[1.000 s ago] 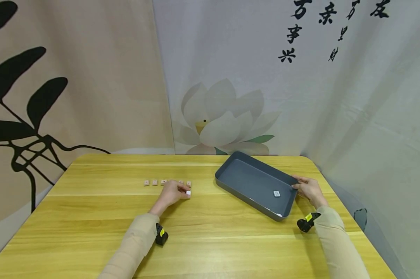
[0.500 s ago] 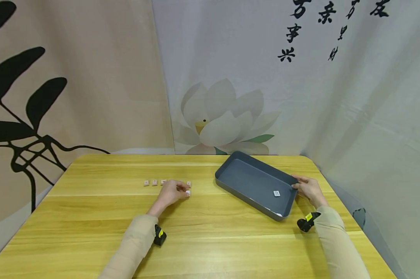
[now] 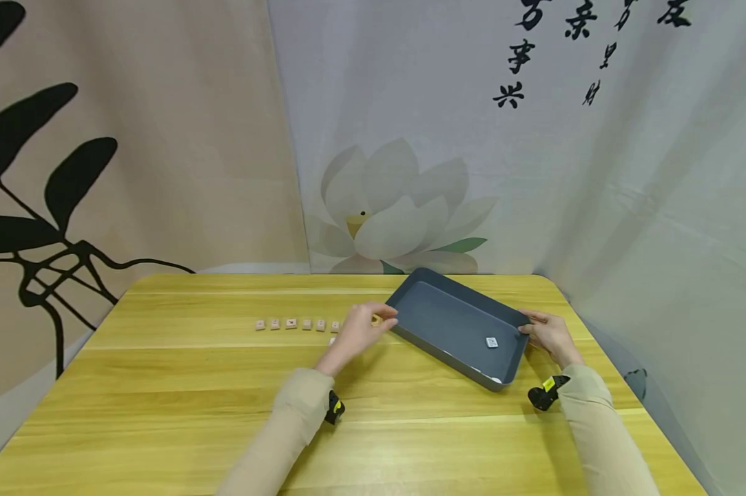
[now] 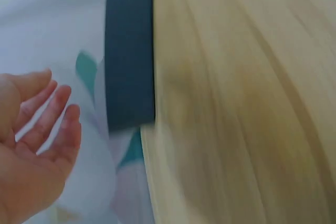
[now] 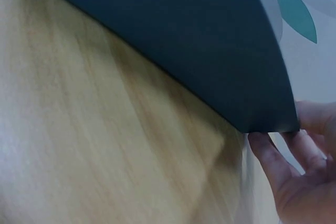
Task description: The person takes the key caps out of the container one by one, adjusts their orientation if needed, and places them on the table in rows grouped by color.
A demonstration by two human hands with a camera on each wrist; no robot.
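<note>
My left hand (image 3: 359, 331) is at the left corner of a dark grey rectangular tray (image 3: 447, 313). The left wrist view shows this hand (image 4: 37, 140) with loosely bent fingers, nothing between them, beside the tray's wall (image 4: 130, 51). At the tray's right end my right hand (image 3: 549, 339) pinches the rim; in the right wrist view its fingers (image 5: 270, 158) are under the tray's corner. A small white square tile (image 3: 492, 342) with a dark mark lies inside the tray. Another white piece (image 3: 496, 380) shows at its front corner.
Several small marked tiles (image 3: 291, 324) form a row on the wooden table (image 3: 162, 386), left of the tray. One more tile (image 3: 332, 340) lies just in front of the row, partly hidden by my left hand. A printed curtain (image 3: 410, 103) hangs behind the table.
My left hand has left the tile at the row's right end and moved right to the tray's left corner, uncovering the row. My right hand stays on the tray.
</note>
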